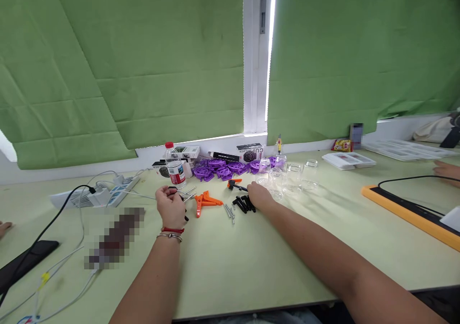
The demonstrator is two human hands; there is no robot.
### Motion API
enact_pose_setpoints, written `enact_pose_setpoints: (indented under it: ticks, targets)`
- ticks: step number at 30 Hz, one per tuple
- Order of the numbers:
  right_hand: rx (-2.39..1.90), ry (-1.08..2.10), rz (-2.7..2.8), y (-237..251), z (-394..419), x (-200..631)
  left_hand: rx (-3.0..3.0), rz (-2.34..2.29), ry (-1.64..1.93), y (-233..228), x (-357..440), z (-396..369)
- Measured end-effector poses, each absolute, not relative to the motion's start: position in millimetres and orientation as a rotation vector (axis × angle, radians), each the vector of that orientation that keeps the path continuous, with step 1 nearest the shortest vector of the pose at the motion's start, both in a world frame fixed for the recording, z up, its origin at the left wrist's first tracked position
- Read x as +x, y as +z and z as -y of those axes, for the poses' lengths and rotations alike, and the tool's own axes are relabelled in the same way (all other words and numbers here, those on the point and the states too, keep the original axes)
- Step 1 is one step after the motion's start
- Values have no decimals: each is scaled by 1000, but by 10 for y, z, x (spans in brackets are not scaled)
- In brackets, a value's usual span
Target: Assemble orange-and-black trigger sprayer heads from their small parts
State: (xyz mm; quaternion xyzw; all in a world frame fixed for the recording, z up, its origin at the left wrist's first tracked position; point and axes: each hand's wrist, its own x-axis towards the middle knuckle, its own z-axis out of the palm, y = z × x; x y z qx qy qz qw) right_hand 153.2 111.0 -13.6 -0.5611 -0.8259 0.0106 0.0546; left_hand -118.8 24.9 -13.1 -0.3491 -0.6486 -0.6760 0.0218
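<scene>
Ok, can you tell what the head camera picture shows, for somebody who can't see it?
A person's left hand holds small metal and black parts above a pale green table, while the right hand rests on a pile of black pieces. Orange parts, purple parts, a water bottle and clear glass jars sit behind, below green blinds.

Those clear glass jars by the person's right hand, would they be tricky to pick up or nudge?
Probably. The glass jars look thin and see-through, so likely fragile and smooth to grip. They stand upright close together by the right hand, so a push might knock one into another.
</scene>
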Motion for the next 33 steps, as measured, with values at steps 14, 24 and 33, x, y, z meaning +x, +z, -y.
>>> enact_pose_setpoints:
  ticks: [14,24,33]
  targets:
    - [-1064,289,2826,26,-257,416,-1240,2686,-1075,-98,-1406,-151]
    - [-1149,288,2761,-29,-222,299,-1320,2828,-931,-5,-1344,-83]
    - [-971,701,2050,150,-523,855,-1741,2403,-1775,77,-1117,-74]
